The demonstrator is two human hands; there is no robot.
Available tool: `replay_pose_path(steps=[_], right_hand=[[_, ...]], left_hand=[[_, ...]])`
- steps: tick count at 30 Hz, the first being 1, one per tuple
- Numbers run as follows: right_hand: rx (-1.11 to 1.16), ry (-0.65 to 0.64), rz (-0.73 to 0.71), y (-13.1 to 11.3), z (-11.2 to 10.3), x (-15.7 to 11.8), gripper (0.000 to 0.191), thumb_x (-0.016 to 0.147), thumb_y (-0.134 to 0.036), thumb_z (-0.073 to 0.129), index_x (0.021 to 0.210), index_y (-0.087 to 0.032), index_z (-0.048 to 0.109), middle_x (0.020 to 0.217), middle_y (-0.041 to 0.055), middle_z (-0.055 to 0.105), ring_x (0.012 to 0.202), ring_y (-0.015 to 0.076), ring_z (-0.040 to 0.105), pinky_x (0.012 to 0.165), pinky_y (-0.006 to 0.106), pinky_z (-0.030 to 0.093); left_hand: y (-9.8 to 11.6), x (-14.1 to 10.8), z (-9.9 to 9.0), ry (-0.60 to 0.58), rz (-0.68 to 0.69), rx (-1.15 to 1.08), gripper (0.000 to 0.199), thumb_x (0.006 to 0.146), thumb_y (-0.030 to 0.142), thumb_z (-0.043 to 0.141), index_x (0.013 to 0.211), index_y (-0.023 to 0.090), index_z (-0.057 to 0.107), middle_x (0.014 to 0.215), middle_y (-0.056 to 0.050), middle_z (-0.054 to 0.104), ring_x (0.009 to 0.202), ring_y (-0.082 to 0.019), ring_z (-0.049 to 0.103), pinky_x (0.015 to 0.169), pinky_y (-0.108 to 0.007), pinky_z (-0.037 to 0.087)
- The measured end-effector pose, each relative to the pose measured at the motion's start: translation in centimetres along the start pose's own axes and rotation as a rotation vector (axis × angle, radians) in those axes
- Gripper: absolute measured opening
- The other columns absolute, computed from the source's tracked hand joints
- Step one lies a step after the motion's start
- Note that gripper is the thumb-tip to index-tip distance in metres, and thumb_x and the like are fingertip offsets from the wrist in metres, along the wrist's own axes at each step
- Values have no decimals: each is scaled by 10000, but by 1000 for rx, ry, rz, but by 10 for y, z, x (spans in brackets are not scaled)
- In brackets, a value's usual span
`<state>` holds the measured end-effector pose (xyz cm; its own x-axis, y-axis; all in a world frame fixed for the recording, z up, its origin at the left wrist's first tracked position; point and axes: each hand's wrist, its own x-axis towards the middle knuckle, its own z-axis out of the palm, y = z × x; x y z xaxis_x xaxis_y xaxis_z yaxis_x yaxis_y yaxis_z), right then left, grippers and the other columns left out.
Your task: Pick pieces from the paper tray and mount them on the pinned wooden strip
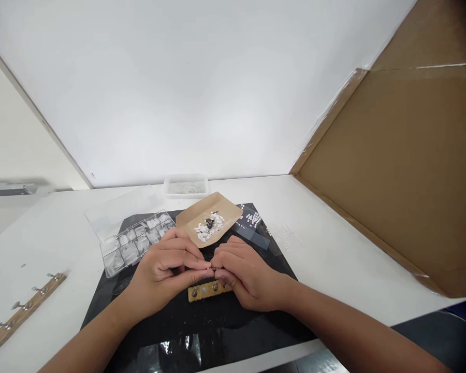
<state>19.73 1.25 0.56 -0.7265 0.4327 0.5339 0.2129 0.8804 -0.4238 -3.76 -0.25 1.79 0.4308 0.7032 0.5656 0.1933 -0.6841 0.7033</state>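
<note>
My left hand [165, 265] and my right hand [252, 277] meet over the black mat [166, 311], each closed in a pinch. Between their fingertips is a tiny, thin, shiny piece [213, 268], too small to name. Just below the fingers lies a short yellowish wooden strip [207, 291] bearing round metal clips; my right hand hides its right end. Behind my left hand, a clear compartment box [118, 269] holds many translucent, nail-shaped plastic pieces. A brown paper tray [188, 220] beyond both hands contains white scraps and a small dark lump.
Another wooden strip [27, 308] with upright metal clips lies at the left. A translucent plastic tub [186, 195] stands against the back wall. Small white pieces [252, 217] are spread at the mat's far right corner. A large cardboard panel [392, 171] rises on the right.
</note>
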Motion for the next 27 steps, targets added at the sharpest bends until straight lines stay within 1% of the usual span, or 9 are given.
replay_pose_path(steps=[2, 5, 9, 13, 17, 21, 24, 27], right_hand=[[34, -5, 27, -1, -1, 0, 197, 1077, -252, 362, 923, -212, 478, 815, 4, 603, 714, 152, 504, 743, 330, 371], [78, -21, 87, -3, -2, -1, 223, 1087, -261, 355, 906, -215, 478, 791, -7, 593, 688, 147, 486, 727, 323, 373], [209, -60, 128, -7, -4, 0, 318, 1105, -289, 327, 834, -214, 475, 726, -18, 583, 655, 137, 487, 707, 308, 389], [402, -81, 187, -11, -6, 2, 382, 1123, -329, 302, 802, -211, 472, 671, -25, 559, 651, 127, 521, 702, 280, 434], [525, -90, 275, -11, -6, 2, 400, 1131, -373, 315, 787, -215, 446, 661, -34, 533, 633, 116, 510, 696, 270, 458], [601, -95, 316, -11, -5, 1, 398, 1133, -401, 319, 798, -223, 436, 635, -46, 516, 612, 115, 496, 668, 266, 460], [576, -73, 314, -11, -4, 1, 409, 1136, -394, 309, 788, -222, 437, 635, -44, 514, 609, 115, 496, 667, 270, 455], [490, -54, 309, -12, -4, 2, 423, 1136, -378, 288, 778, -220, 446, 654, -36, 515, 613, 118, 500, 661, 276, 441]], left_hand=[[1, 1, -1, -22, 15, 28, 126, 901, 177, 798, 967, 280, 825, 870, -20, 778, 877, -194, 636, 873, -397, 499], [2, 1, -2, -47, -4, 30, 131, 911, 170, 787, 969, 283, 820, 873, -12, 779, 936, -199, 630, 960, -414, 475], [0, 0, -2, -71, -86, -76, 100, 906, 188, 795, 938, 280, 821, 869, -19, 778, 1074, -224, 623, 1018, -414, 465], [-6, -1, -1, -110, -134, -214, 92, 916, 199, 787, 932, 279, 828, 869, -27, 779, 1089, -222, 617, 1035, -415, 463], [-10, -3, 0, -125, -182, -276, 86, 940, 222, 759, 958, 267, 830, 909, -56, 780, 1129, -239, 606, 1021, -420, 482], [-8, -4, 1, -117, -200, -258, 90, 961, 236, 729, 983, 239, 817, 910, -72, 752, 1018, -221, 619, 956, -396, 514], [-4, -4, 3, -106, -183, -251, 108, 981, 237, 693, 997, 215, 797, 876, -77, 709, 947, -210, 625, 882, -376, 530], [-1, -4, 5, -85, -183, -251, 111, 986, 233, 677, 999, 200, 782, 864, -82, 694, 907, -207, 637, 829, -365, 535]])
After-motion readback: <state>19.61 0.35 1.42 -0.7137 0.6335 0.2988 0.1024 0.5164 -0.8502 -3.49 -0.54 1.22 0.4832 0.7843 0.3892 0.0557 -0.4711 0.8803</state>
